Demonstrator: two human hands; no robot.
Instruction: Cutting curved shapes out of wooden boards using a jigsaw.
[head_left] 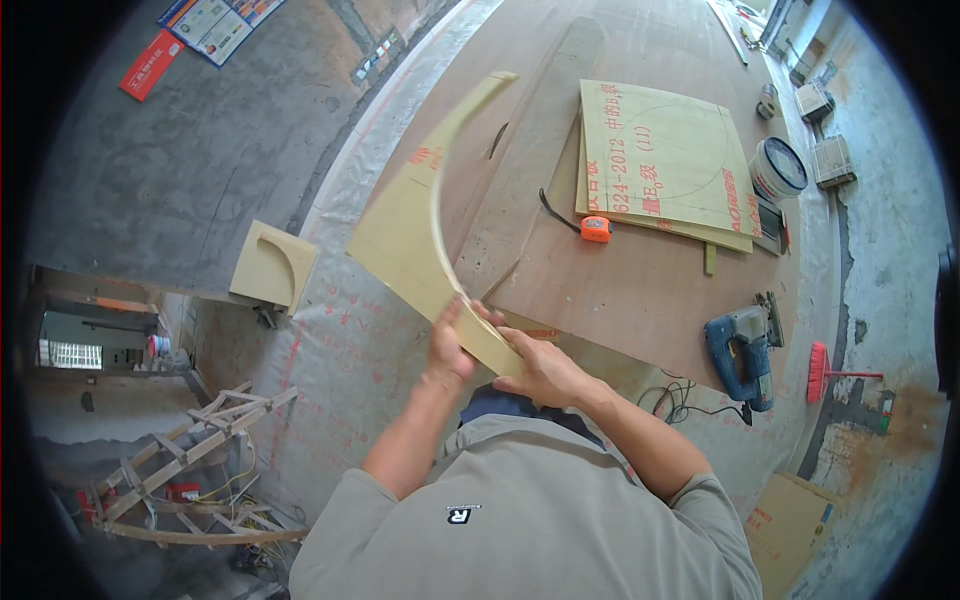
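Observation:
A yellowish board piece (405,215) with a concave curved edge is held up in front of my body, over the near left side of the work table. My left hand (452,343) grips it near its lower end, thumb on the flat face. Around the narrow near end my right hand (543,368) is closed, its fingers partly hidden by the board. The curved edge faces right and away from me. On the table lie an orange tape measure (596,229) with a black strap and a stack of yellowish boards (665,150), a curved line drawn on the top one.
A blue jigsaw (741,350) lies at the table's right edge, its cord trailing below. Beyond it stand a white bucket (778,168) and a red broom (819,373). A wooden ladder (185,455) is at lower left. A board with a curved cutout (273,266) leans at left.

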